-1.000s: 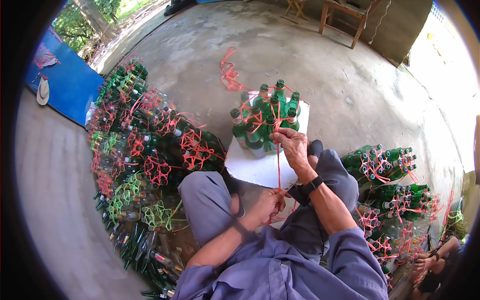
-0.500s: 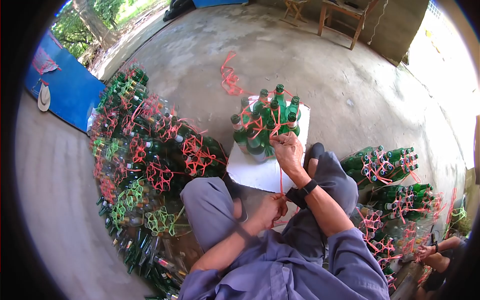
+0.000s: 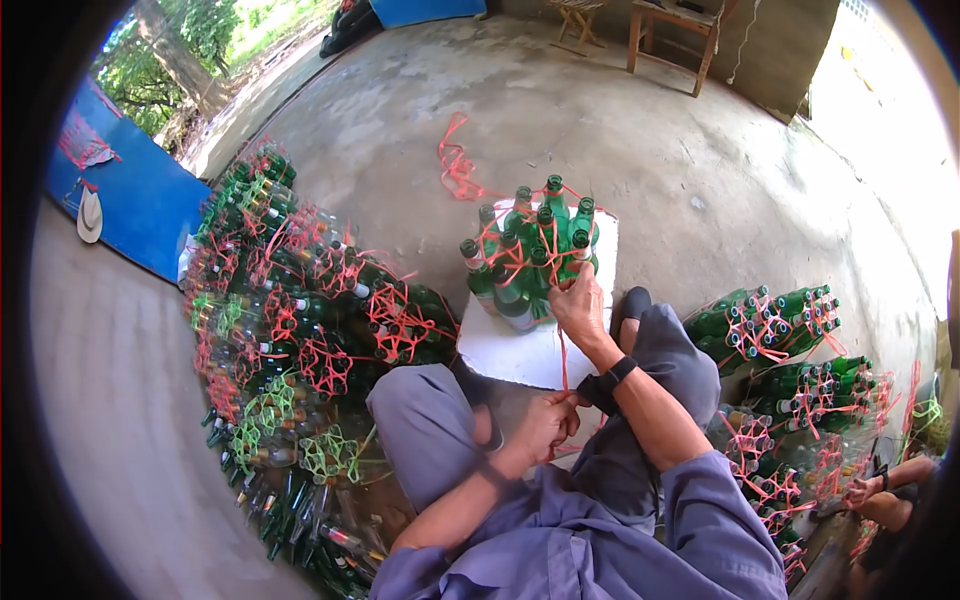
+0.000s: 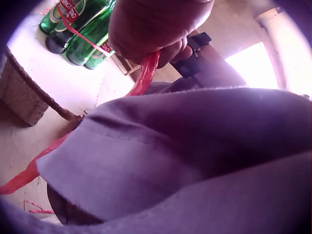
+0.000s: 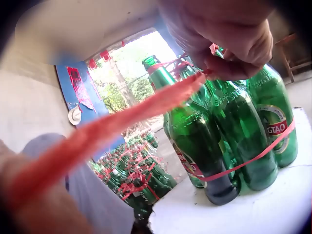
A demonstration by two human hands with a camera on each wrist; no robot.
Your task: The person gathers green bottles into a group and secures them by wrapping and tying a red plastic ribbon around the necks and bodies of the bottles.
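Note:
Several green bottles (image 3: 515, 290) stand upright in a cluster on a white board (image 3: 520, 358), red twine around their necks and, in the right wrist view, a red band (image 5: 234, 169) low around their bodies. My right hand (image 3: 582, 308) pinches the red twine (image 3: 563, 350) at the near side of the cluster. From there the twine runs taut down to my left hand (image 3: 545, 425), curled round it near my lap. The left wrist view shows the left hand (image 4: 158, 24) with red twine (image 4: 146, 73) coming out below its fingers.
Piles of tied bottles (image 3: 330, 300) lie at the left, more bundles (image 3: 765, 325) at the right. Loose red twine (image 3: 455, 160) is on the floor beyond the board. A wooden chair (image 3: 675, 45) stands at the back; another person's hands (image 3: 870, 490) show at the lower right.
My right hand stays at the bottle cluster, its fingers shifting slightly on the twine. My left hand remains low with the twine. The head view has shifted a little.

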